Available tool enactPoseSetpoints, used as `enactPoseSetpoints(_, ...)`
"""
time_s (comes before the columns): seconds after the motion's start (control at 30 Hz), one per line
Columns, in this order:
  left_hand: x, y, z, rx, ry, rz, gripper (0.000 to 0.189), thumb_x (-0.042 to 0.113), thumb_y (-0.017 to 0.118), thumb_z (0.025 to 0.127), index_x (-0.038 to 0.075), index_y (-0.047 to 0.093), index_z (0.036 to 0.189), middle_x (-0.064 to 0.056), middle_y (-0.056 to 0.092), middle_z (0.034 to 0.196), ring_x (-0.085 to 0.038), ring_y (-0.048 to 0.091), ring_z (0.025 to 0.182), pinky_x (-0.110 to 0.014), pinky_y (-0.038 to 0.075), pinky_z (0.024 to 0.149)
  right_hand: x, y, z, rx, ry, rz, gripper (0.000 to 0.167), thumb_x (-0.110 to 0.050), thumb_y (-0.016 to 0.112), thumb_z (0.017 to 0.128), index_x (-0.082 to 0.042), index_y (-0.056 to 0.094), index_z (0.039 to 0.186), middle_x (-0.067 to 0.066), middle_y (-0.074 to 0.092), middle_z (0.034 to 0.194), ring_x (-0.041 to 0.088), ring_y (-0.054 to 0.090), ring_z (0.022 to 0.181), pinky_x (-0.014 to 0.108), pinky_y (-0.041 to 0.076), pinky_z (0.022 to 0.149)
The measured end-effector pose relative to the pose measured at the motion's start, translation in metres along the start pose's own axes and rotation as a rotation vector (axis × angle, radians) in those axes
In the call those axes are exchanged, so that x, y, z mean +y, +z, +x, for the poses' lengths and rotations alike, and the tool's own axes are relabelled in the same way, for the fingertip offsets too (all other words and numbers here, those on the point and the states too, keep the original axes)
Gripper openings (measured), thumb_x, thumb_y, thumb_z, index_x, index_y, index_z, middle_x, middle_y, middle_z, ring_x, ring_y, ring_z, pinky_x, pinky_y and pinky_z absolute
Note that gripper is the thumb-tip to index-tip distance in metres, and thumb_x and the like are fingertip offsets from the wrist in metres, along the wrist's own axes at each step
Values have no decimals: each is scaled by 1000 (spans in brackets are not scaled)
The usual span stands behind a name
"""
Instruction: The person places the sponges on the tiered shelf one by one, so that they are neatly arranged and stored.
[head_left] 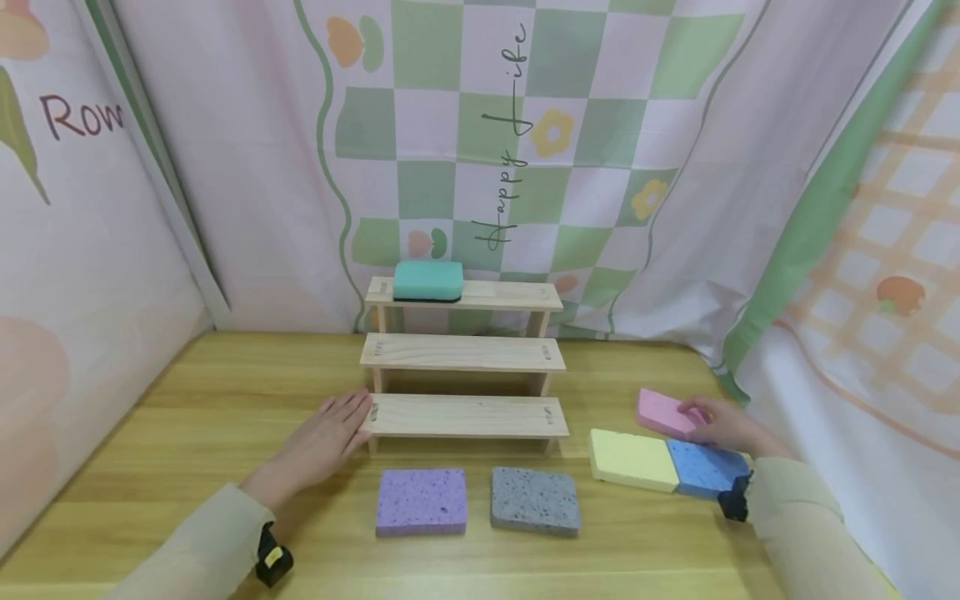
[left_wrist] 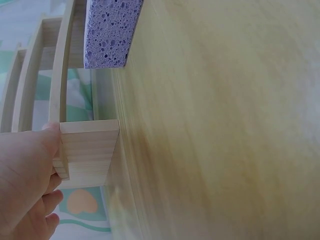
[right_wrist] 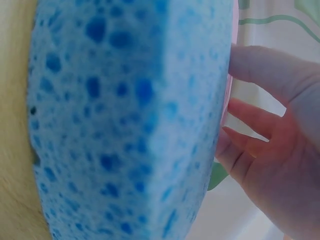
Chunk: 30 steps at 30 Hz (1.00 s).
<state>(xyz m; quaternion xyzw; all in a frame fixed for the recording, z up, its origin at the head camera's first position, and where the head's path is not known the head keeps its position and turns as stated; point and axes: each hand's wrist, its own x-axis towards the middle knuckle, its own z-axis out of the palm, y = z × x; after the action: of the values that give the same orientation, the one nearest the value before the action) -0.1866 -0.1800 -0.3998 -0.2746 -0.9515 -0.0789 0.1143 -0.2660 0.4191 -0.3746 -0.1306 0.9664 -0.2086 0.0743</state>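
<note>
My left hand [head_left: 325, 437] grips the left end of the lowest step of a wooden three-tier stand [head_left: 468, 417]. In the left wrist view its thumb [left_wrist: 50, 137] lies at the board's edge and the other fingers bend past its end. At the right, my right hand [head_left: 727, 427] holds a pink sponge [head_left: 662, 412] by its right part, behind a yellow sponge [head_left: 633, 460] and a blue sponge [head_left: 705, 467] lying end to end. In the right wrist view the blue sponge [right_wrist: 110, 125] hides most of the pink one.
A purple sponge [head_left: 421, 502] and a grey sponge [head_left: 535, 500] lie side by side before the stand. On the top step, toward the left, sits a teal block [head_left: 428, 281] with a dark underside. Printed curtains [head_left: 262, 167] enclose the wooden table [head_left: 187, 417] at the back and sides.
</note>
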Motion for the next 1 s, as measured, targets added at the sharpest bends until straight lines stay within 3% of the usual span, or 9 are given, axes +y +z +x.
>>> enactPoseSetpoints(0.43,0,2,0,1,-2,7,51,23,47,97,-11,38,134,-26,36,138,-39,33,127,-52,24,105,3,2,1,37,-31,-29,35,-17,72,78,0,59,106,17,55,95,27,47,80,38,40,66)
enactPoseSetpoints(0.77,1,0,0,8,-2,6,50,23,47,97,-11,39,133,-26,37,137,-40,34,126,-52,24,105,9,-1,0,53,25,20,43,-17,71,77,3,57,112,26,53,103,35,49,89,47,43,74)
enactPoseSetpoints(1.0,0,1,0,5,-6,4,50,23,48,97,-11,40,133,-26,37,137,-40,34,126,-52,24,104,3,-12,-3,122,-8,31,44,-14,70,75,6,56,112,30,54,105,39,51,90,52,43,74)
